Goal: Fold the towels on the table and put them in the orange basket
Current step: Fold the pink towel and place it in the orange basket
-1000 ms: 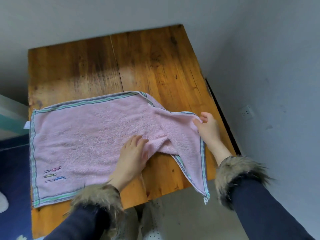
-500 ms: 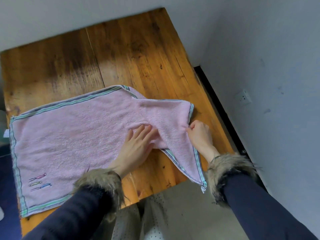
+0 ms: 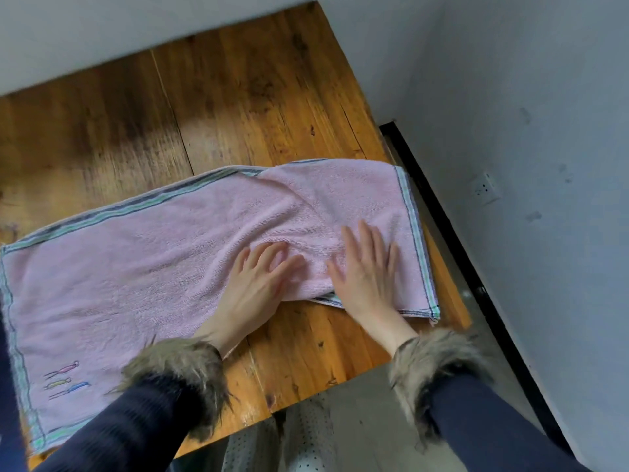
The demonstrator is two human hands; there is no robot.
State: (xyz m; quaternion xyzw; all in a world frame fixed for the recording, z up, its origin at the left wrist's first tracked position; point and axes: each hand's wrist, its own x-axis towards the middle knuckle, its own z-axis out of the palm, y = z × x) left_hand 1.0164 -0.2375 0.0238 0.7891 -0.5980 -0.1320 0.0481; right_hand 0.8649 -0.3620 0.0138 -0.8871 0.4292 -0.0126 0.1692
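My right hand lies palm down with its fingers spread flat on the pink towel, pressing the part that is folded over at the towel's right end, gripping nothing, and my left hand rests just beside it, also palm down, fingers loosely fanned and slightly curled over a ridge of bunched cloth between the 2 hands, holding nothing as far as I can see. Both wrists come out of fur-trimmed cuffs on dark sleeves. The towel stretches across the wooden table from its left edge to its right edge, with a striped green and grey border along the far side and down the right end, and 3 small embroidered figures near the near-left corner. The folded right end sits close to the table's right edge, its near corner lying on bare wood just beyond my right wrist. To the right of the table I see a grey wall with a white socket
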